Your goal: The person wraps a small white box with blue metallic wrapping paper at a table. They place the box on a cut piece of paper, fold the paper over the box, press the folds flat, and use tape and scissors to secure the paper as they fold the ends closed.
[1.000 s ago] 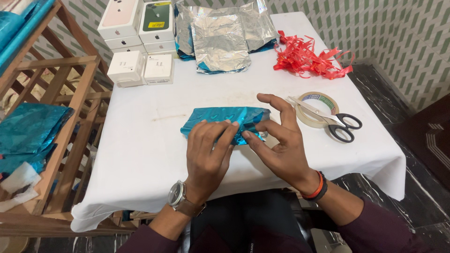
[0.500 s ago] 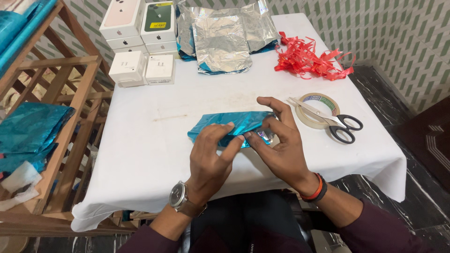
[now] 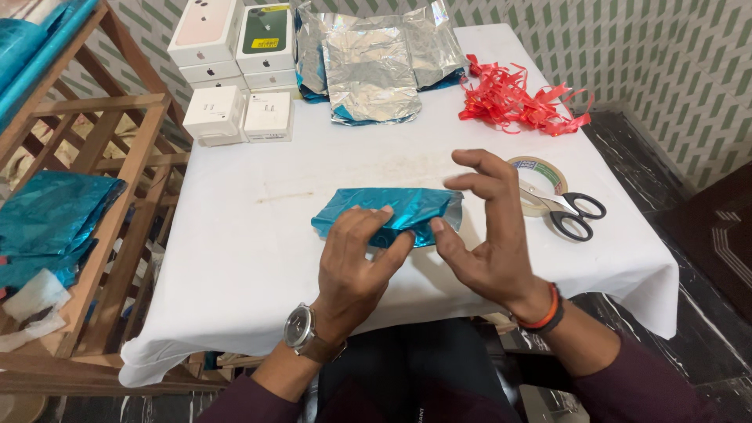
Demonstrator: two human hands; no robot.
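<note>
A small parcel wrapped in shiny teal foil paper (image 3: 392, 207) lies near the front of a table with a white cloth (image 3: 235, 258). My left hand (image 3: 356, 262) presses down on the parcel's near side with its fingertips. My right hand (image 3: 486, 227) is lifted just right of the parcel, fingers spread and curved; its thumb is close to the parcel's near right corner, and nothing is in it. A roll of clear tape (image 3: 540, 168) and black-handled scissors (image 3: 568, 207) lie right behind that hand.
Silver foil sheets (image 3: 368, 63) and tangled red ribbon (image 3: 517, 98) lie at the far edge. White boxes (image 3: 235, 70) are stacked at the far left. A wooden rack (image 3: 94, 196) with teal paper (image 3: 47, 223) stands left of the table.
My right hand has let go of the parcel's right end and lifted up with its fingers spread. My left hand stays on the parcel.
</note>
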